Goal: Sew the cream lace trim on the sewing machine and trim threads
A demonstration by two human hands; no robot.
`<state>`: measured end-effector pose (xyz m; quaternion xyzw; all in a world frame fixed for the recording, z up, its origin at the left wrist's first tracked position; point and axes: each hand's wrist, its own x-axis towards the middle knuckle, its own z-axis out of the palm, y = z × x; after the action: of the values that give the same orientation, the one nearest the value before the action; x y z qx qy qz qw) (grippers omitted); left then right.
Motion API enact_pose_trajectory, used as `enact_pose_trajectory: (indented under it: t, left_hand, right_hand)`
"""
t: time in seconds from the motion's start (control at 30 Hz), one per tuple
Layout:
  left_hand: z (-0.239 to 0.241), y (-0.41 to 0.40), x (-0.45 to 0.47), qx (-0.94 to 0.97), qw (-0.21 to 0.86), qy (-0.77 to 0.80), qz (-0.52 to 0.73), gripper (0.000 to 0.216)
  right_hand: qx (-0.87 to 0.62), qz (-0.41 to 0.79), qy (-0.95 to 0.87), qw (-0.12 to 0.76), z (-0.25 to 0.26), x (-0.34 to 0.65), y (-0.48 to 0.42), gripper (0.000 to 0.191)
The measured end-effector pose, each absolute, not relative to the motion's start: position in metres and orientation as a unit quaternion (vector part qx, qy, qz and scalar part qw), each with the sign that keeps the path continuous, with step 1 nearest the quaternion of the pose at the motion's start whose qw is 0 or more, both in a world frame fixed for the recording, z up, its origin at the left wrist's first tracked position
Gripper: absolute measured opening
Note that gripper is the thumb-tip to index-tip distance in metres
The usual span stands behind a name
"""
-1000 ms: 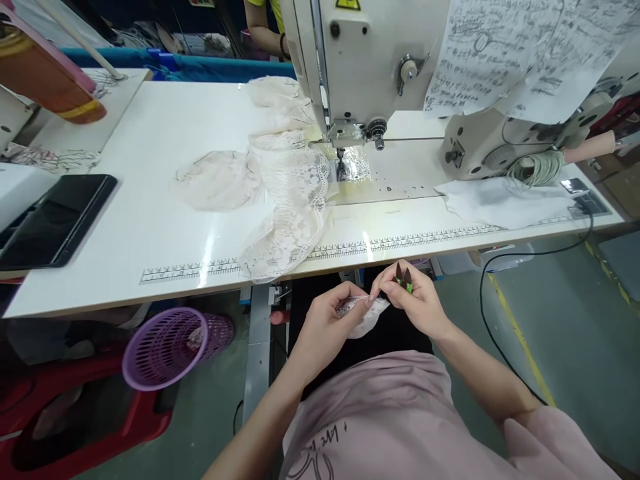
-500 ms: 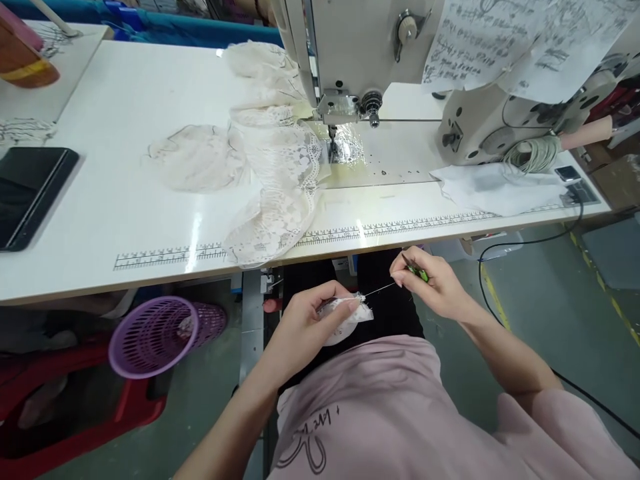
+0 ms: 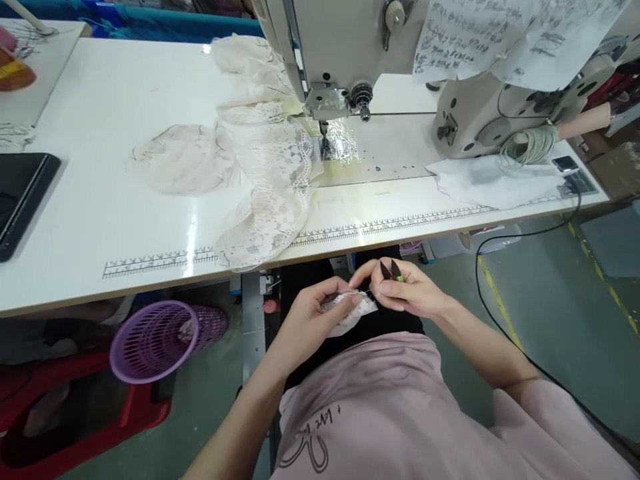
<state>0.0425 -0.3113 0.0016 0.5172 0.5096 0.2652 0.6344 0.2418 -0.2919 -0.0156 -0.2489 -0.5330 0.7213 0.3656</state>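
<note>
Over my lap, my left hand (image 3: 325, 313) pinches a small piece of white lace fabric (image 3: 353, 319) between thumb and fingers. My right hand (image 3: 405, 288) is close beside it, its fingertips at the fabric's edge. Thread snips (image 3: 391, 271) with dark blades and a bit of green are held in that right hand, the blades pointing up and apart. A short thread seems to run between the fabric and the right fingers, though its end is hidden. On the table ahead lies a gathered white lace garment piece (image 3: 267, 180), touched by neither hand.
A sewing machine (image 3: 345, 40) stands on the white table (image 3: 145, 230), which has a ruler strip (image 3: 370, 228) along its front edge. A black device (image 3: 25, 197) lies at left. Below are a purple basket (image 3: 150, 343) and a red stool (image 3: 125, 427). A black cable (image 3: 485, 293) hangs at right.
My right hand has moved left, from holding a thread stretched out to right beside the fabric. The snips' blades now point up and show apart. My left hand keeps its pinch.
</note>
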Motion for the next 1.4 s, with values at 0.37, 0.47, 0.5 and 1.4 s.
enact_pose_trajectory:
  t: [0.37,0.47,0.5,1.4]
  left_hand:
    - [0.001,-0.315,0.036,0.484,0.667,0.510,0.246,0.033]
    - [0.001,-0.318,0.037,0.502,0.655,0.512,0.237,0.032]
    - [0.000,-0.318,0.038,0.515,0.646,0.512,0.235,0.032]
    - [-0.041,-0.297,0.043,0.491,0.685,0.460,0.279,0.027]
  right_hand:
    - [-0.416,0.398,-0.755,0.313,-0.003,0.263,-0.293,0.015]
    - [-0.465,0.343,-0.763,0.290,0.002,0.282,-0.298,0.016]
    - [-0.474,0.331,-0.767,0.279,0.003,0.286,-0.300,0.016]
    - [-0.324,0.743,-0.336,0.479,-0.038,0.222,-0.292,0.031]
